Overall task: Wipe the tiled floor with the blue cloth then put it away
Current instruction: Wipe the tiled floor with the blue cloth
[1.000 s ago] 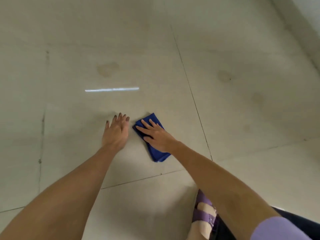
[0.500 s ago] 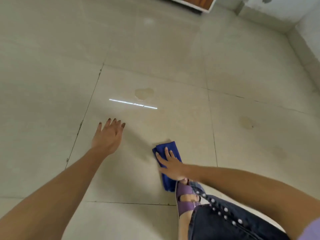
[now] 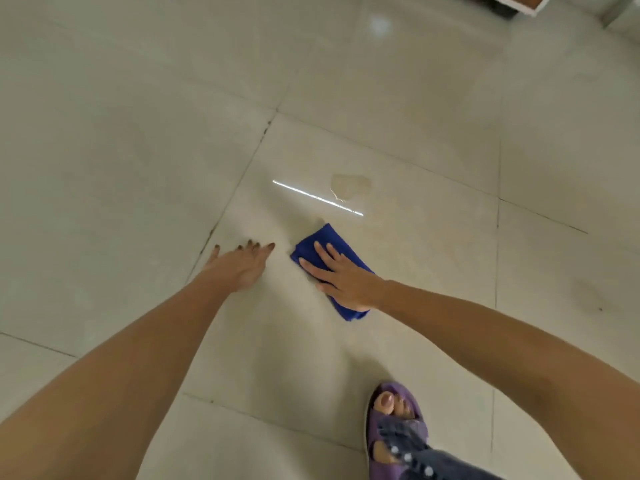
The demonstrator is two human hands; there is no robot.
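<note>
A folded blue cloth [image 3: 325, 242] lies flat on the pale tiled floor [image 3: 398, 140] in the middle of the view. My right hand [image 3: 341, 275] rests palm-down on the cloth, fingers spread, covering its near half. My left hand [image 3: 239, 265] is planted flat on the bare tile just left of the cloth, fingers apart, holding nothing. A brownish stain [image 3: 349, 185] sits on the tile a short way beyond the cloth, beside a bright streak of reflected light [image 3: 317, 197].
My foot in a purple sandal [image 3: 394, 431] stands at the lower right, with a denim trouser hem over it. Fainter marks [image 3: 588, 292] show on the tile to the right. A wood-and-white furniture edge [image 3: 516, 3] is at the top right corner.
My right hand has slid the cloth away from my foot, forward toward the stain. My left hand stays on the floor. The camera has shifted, so the foot now lies lower in view.
</note>
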